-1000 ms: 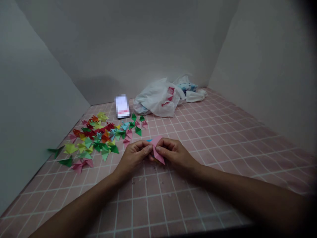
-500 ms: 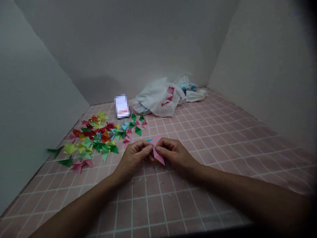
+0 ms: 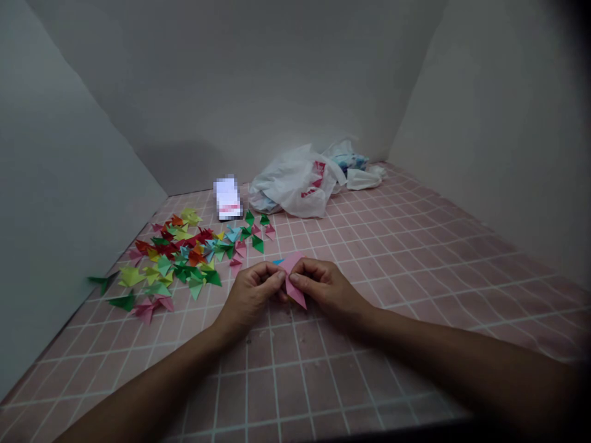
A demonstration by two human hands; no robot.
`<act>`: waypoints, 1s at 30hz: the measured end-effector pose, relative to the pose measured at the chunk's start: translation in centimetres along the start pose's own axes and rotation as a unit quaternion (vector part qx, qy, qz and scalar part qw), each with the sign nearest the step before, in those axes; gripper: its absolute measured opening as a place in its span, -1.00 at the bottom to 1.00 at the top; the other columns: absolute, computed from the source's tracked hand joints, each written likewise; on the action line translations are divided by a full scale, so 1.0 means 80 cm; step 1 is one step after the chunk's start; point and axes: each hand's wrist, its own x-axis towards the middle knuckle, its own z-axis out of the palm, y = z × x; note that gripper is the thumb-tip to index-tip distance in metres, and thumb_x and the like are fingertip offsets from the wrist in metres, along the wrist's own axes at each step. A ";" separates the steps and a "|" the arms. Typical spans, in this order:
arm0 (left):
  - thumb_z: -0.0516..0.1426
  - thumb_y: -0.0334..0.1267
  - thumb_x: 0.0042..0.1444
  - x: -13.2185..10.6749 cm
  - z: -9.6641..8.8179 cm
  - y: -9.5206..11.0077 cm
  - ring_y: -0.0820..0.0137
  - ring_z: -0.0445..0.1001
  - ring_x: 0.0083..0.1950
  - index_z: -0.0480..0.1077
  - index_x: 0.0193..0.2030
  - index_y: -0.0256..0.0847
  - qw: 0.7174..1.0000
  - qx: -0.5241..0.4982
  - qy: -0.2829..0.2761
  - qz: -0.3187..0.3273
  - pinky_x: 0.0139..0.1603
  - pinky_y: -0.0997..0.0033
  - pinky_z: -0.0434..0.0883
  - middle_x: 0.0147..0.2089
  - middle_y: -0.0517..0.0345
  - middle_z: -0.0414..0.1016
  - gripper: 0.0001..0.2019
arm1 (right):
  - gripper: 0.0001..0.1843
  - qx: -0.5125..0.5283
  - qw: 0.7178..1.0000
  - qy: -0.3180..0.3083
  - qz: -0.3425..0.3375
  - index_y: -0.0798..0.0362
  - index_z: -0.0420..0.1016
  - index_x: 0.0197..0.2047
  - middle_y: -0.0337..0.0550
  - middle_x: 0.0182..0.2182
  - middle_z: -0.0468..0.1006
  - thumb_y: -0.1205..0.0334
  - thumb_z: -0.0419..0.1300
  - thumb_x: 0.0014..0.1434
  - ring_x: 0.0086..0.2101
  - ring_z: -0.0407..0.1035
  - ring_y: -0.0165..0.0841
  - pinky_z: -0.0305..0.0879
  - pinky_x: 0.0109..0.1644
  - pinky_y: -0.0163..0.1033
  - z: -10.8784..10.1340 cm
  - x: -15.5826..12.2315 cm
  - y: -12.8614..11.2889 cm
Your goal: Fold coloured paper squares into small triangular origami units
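A piece of pink origami paper, folded to a narrow diamond with a pointed lower tip, is held between my two hands over the tiled-pattern surface. My left hand pinches its left side between thumb and fingers. On the other side, my right hand grips it with the thumb on top and the index finger curled. A bit of blue paper peeks out behind my left fingertips; whether it is held or lying there I cannot tell. Something yellowish shows under the pink paper.
Many-coloured folded paper pieces lie heaped to the left. Behind them a lit, blurred phone leans upright. White plastic bags rest against the back wall. Grey walls border the pink checked surface left, right and behind.
The pink paper's lower tip has shifted very slightly left and down. Both hands keep their pinch in nearly the same place.
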 end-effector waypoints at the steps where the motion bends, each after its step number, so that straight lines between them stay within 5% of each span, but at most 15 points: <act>1: 0.25 -0.10 0.04 0.000 0.001 0.000 0.49 0.42 -0.55 0.44 -0.39 -0.27 1.000 0.001 0.003 -0.002 -0.43 0.51 0.37 -0.59 0.23 0.47 -0.76 | -0.77 0.003 1.000 -0.001 0.003 0.07 0.39 -0.48 -0.28 -0.54 0.37 0.16 0.20 0.16 -0.50 0.20 -0.45 0.09 -0.39 -0.30 0.000 0.000 0.000; 11: 0.22 -0.20 0.03 -0.007 0.011 0.001 0.52 0.38 -0.58 0.36 -0.49 -0.23 0.997 0.033 0.061 0.023 -0.48 0.55 0.33 -0.63 0.29 0.41 -0.81 | -0.75 0.009 1.000 -0.011 0.010 0.09 0.40 -0.47 -0.26 -0.53 0.40 0.16 0.21 0.18 -0.50 0.22 -0.46 0.10 -0.40 -0.30 0.002 -0.001 0.003; 21: 0.22 -0.11 0.12 -0.006 0.004 -0.006 0.51 0.38 -0.56 0.39 -0.40 -0.25 0.998 0.036 0.024 0.049 -0.48 0.54 0.30 -0.60 0.28 0.42 -0.76 | -0.69 0.065 0.997 -0.013 0.035 0.10 0.39 -0.46 -0.27 -0.54 0.42 0.06 0.26 0.18 -0.51 0.22 -0.47 0.10 -0.41 -0.32 0.004 -0.001 0.008; 30: 0.21 -0.15 0.09 -0.005 0.002 -0.002 0.53 0.35 -0.57 0.32 -0.45 -0.22 0.993 0.031 0.077 0.088 -0.49 0.55 0.30 -0.58 0.32 0.37 -0.77 | -0.68 0.116 0.985 -0.081 0.098 0.08 0.38 -0.44 -0.29 -0.61 0.43 0.03 0.32 0.12 -0.59 0.32 -0.46 0.20 -0.45 -0.32 0.005 -0.001 0.012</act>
